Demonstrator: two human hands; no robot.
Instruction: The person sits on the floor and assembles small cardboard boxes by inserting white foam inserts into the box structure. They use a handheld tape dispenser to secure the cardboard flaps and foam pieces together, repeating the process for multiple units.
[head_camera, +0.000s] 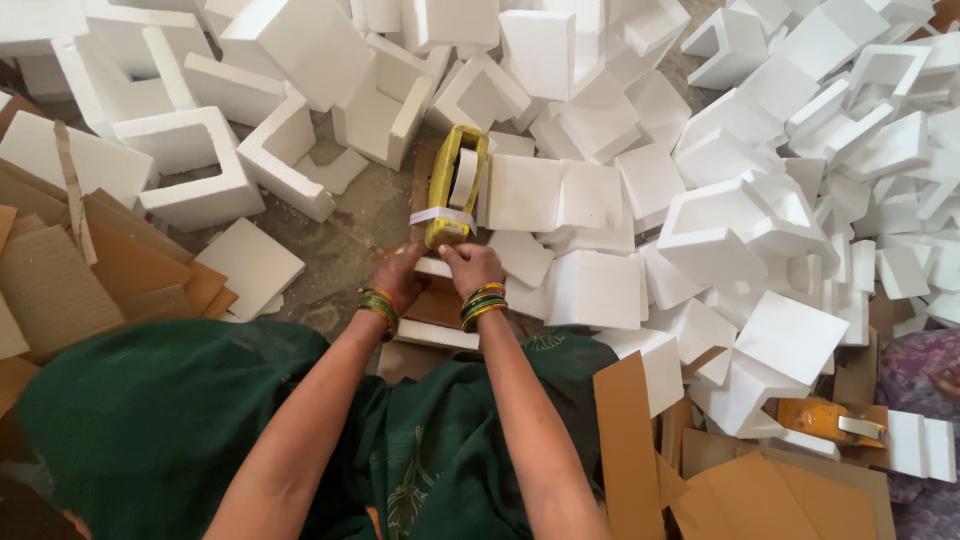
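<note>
**Inspector A:** Presently, both hands meet at the near end of the yellow tape dispenser (456, 185), which stands on white foam pieces directly ahead. The left hand (400, 276) and right hand (470, 266) pinch at the strip of white tape (441, 215) across its front; exactly what each fingertip grips I cannot tell, the view being too small.

**Inspector B:** Hazards?

**A:** The dispenser's cutting edge probably sits just beside the fingers; a slip could nick them. The tape may fold onto itself if pulled unevenly.

**B:** Surroundings?

**A:** Loose foam blocks (595, 290) could shift underneath. A second, orange dispenser (825, 420) lies well apart among cardboard sheets (630, 440).
</note>
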